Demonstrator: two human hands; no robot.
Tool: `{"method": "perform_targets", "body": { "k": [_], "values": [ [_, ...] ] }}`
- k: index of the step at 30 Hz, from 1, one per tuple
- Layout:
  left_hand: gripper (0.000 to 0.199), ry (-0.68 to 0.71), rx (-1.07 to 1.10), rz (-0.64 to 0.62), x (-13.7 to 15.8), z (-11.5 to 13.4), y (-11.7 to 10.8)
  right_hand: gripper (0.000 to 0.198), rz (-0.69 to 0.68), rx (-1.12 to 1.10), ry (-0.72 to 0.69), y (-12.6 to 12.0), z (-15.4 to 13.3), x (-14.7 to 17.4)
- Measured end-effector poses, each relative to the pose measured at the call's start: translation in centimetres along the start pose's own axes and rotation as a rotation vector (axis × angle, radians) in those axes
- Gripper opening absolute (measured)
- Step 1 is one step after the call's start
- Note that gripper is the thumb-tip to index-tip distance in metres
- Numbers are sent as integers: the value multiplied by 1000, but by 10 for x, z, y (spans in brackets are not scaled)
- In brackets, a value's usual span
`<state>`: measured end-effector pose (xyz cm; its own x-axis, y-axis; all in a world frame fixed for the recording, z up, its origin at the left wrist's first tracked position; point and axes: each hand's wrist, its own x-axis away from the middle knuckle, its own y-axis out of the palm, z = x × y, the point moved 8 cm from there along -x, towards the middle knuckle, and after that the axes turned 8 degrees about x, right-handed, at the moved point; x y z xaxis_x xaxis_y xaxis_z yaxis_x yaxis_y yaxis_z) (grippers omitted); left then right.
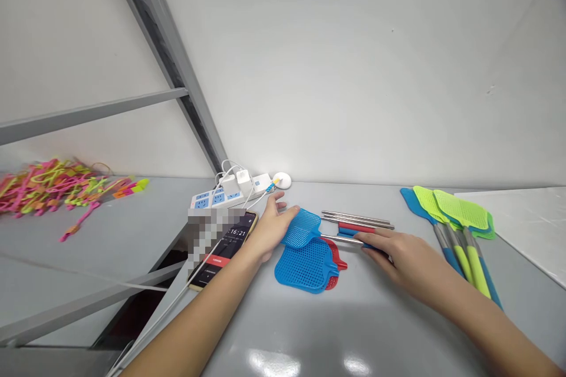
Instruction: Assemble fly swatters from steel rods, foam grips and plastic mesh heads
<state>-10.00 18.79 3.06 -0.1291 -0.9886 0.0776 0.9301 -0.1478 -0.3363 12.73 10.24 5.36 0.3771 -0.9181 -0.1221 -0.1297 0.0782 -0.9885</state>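
Near the left edge of the bench [309, 330], a phone [230, 247] is showing white numbers ending in 16:21. Words on its red bar are looking too tiny to read.

The person is holding a blue swatter [305, 228] over the middle of the bench, in from the far edge. Its flat head is pointing to the left edge and its handle to the right edge. Its long way is running nearly along the far edge, with the handle end leaning a bit toward the person. The head is showing lots of tiny holes, and a thin, shiny rod is joining it to the handle.

The right hand [395, 247] is gripping the handle, its fingers curling around and hiding most of it. The left hand [272, 224] is touching the head's left side. Its fingers are poking up a little apart; the view is not showing whether they are pinching.

A loose blue head [305, 268] is lying partly over a red head [331, 285]. Metal sticks [354, 218] and a red stick [356, 227] are resting behind the rod. Toward the right edge, green and blue swatters [462, 210] are lying bunched together. By the far left corner, a power strip [234, 195] is holding white plugs [243, 181].
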Motion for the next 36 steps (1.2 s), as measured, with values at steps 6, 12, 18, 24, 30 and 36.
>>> {"method": "perform_targets", "body": {
  "k": [6,12,18,24,30,36],
  "values": [
    [61,55,-74,-129,9,8,7,40,-44,125,53,5,5,0],
    [76,171,-260,-289,20,18,20,40,-42,126,55,10,7,-1],
    [64,305,-433,-237,24,19,29,41,-11,95,48,8,5,-1],
    [60,434,-548,-181,27,24,31,41,9,94,39,11,4,-2],
    [30,517,-646,-123,30,37,34,41,-2,30,57,14,-2,-2],
    [30,669,-768,-39,40,52,30,40,41,-71,60,9,-4,-2]
  ]
}}
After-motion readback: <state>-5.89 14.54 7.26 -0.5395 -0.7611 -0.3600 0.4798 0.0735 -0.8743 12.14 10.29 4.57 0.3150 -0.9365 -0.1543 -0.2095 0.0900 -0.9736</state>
